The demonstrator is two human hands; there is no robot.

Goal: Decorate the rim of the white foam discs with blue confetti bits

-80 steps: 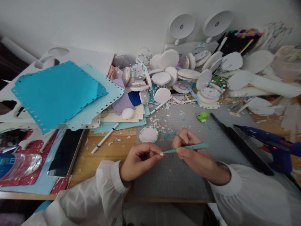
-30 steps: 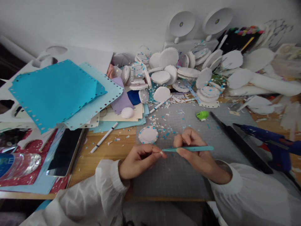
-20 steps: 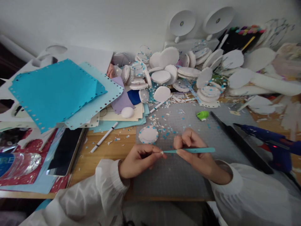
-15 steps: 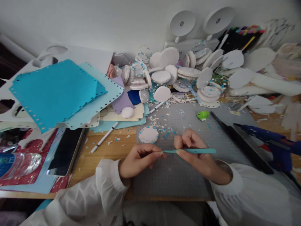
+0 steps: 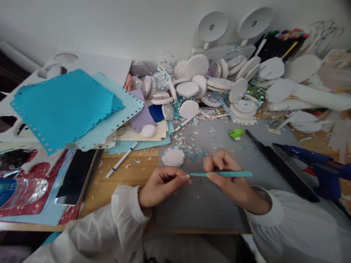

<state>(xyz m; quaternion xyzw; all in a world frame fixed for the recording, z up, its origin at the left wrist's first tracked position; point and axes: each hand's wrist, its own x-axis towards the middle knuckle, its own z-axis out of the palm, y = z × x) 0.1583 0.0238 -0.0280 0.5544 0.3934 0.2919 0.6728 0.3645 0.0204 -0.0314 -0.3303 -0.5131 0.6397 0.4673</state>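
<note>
Between the thumb and fingers of my right hand (image 5: 226,179) is a pair of teal tweezers (image 5: 233,174), its tips pointing left. My left hand (image 5: 166,184) is closed in a pinch, with a tiny white piece (image 5: 188,176) at its fingertips; its exact shape is too small to make out. The tweezer tips are right beside that piece, and I cannot tell whether they touch it. Just beyond my left hand lies a white oval disc (image 5: 173,156) with small blue and white bits around its rim. Loose paper confetti (image 5: 189,146) is scattered behind it on the grey cutting mat (image 5: 203,210).
White paper discs (image 5: 197,65) are heaped along the back. To the right lie a blue glue gun (image 5: 315,157), a long black tool (image 5: 282,166) and a small green punch (image 5: 236,134). Blue paper (image 5: 65,106), a phone (image 5: 76,177) and a pen (image 5: 122,159) are at left.
The tweezers have tilted slightly, their tips a little higher and apart from the left thumb. My right hand has shifted very slightly; the left stays in place.
</note>
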